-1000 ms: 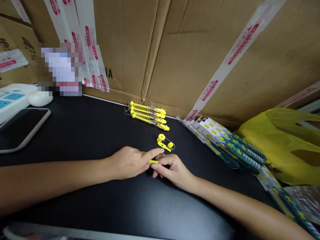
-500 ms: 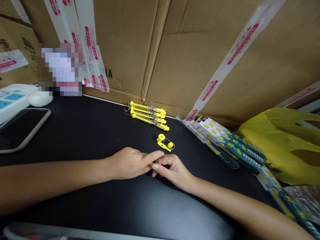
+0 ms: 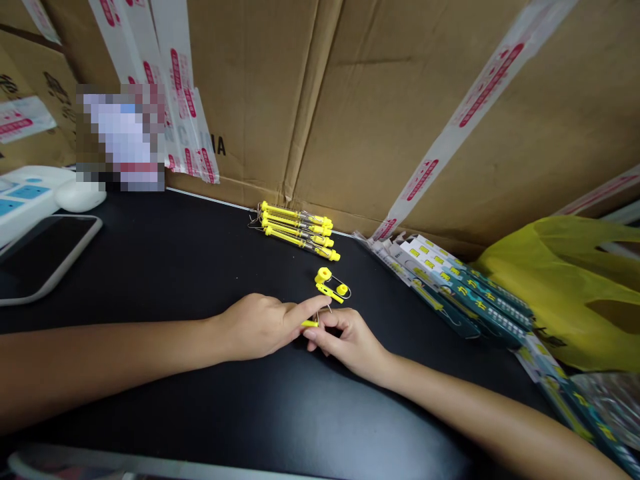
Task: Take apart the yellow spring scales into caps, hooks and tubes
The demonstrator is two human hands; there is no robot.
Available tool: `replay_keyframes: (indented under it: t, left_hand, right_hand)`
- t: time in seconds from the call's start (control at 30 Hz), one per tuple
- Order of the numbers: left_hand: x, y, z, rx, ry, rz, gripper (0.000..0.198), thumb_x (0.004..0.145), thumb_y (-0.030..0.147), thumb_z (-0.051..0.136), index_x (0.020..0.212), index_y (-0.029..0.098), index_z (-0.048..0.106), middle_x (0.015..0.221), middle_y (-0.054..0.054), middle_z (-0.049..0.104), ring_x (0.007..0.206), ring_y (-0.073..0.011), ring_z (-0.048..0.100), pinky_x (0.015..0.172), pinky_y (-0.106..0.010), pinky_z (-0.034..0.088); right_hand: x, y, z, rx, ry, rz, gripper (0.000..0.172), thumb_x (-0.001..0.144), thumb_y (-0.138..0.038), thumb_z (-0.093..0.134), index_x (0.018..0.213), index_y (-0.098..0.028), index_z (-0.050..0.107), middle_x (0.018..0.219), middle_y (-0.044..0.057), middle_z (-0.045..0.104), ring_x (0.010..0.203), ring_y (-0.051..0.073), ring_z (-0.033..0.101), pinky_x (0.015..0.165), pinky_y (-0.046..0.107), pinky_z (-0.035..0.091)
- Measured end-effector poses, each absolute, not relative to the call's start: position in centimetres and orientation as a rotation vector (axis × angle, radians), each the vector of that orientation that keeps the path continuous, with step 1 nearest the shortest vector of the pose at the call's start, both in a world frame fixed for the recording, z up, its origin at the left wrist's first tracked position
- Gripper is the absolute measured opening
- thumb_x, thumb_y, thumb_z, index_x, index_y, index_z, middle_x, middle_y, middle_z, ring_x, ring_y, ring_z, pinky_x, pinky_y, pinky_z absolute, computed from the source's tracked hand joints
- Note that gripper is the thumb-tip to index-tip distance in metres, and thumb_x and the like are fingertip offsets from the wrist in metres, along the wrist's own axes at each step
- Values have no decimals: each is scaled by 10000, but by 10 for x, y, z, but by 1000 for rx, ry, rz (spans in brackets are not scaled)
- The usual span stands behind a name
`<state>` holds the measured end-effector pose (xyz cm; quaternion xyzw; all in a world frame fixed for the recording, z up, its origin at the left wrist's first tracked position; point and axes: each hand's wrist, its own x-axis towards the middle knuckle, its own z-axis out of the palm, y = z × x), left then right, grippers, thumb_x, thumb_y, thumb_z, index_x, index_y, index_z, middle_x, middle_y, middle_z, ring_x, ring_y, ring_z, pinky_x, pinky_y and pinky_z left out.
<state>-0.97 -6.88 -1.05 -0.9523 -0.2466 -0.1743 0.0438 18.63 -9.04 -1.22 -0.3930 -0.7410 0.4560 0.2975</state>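
Observation:
My left hand [image 3: 263, 325] and my right hand [image 3: 347, 340] meet over the black tabletop [image 3: 165, 267]. Between their fingertips sits a small yellow piece [image 3: 309, 324] with a thin wire loop; both hands are pinched on it. Just beyond the fingers lie loose yellow parts [image 3: 330, 285] with a wire hook. Farther back, against the cardboard, several finished yellow tubes [image 3: 297, 231] lie side by side.
A cardboard wall [image 3: 380, 113] with printed tape closes the back. A fanned row of teal and white packets [image 3: 450, 283] runs along the right, beside a yellow plastic bag [image 3: 565, 287]. At left lie a phone [image 3: 40, 257], a white mouse [image 3: 80, 197] and a white power strip [image 3: 20, 200].
The hands stay in place; the fingers shifted slightly on the small yellow piece, which shows a little more than half a second ago.

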Motion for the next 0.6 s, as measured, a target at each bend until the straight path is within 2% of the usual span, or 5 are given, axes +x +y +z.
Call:
replay_keyframes:
  t: [0.3, 0.43, 0.5, 0.6]
  left_hand:
    - [-10, -70, -11, -2867, -727, -588, 381, 950, 254, 310, 1313, 146, 266, 740, 10, 681, 595, -140, 663, 502, -215, 471]
    - [-10, -71, -11, -2866, -810, -625, 357, 949, 262, 314, 1288, 156, 293, 695, 27, 674, 559, -142, 656, 465, -218, 446]
    - [-9, -71, -11, -2860, -845, -614, 274, 942, 254, 329, 1194, 156, 377, 683, 27, 669, 559, -150, 656, 455, -225, 434]
    - [-9, -70, -12, -2854, -812, -545, 133, 931, 223, 340, 904, 174, 461, 684, 19, 655, 561, -162, 650, 436, -239, 404]
  right_hand:
    - [185, -93, -10, -1019, -1973, 1194, 360, 866, -358, 547, 599, -130, 623, 459, -41, 489, 438, 54, 407, 461, 184, 326]
    - [184, -94, -10, -969, -2020, 1042, 359, 874, -335, 538, 580, -141, 607, 542, -4, 572, 514, 77, 492, 528, 197, 378]
    - [184, -94, -9, -956, -2046, 986, 351, 879, -320, 533, 586, -144, 609, 557, 0, 576, 535, 83, 504, 545, 201, 385]
    - [183, -94, -8, -956, -2072, 946, 351, 890, -311, 520, 596, -145, 614, 529, -12, 541, 526, 80, 485, 540, 200, 375]
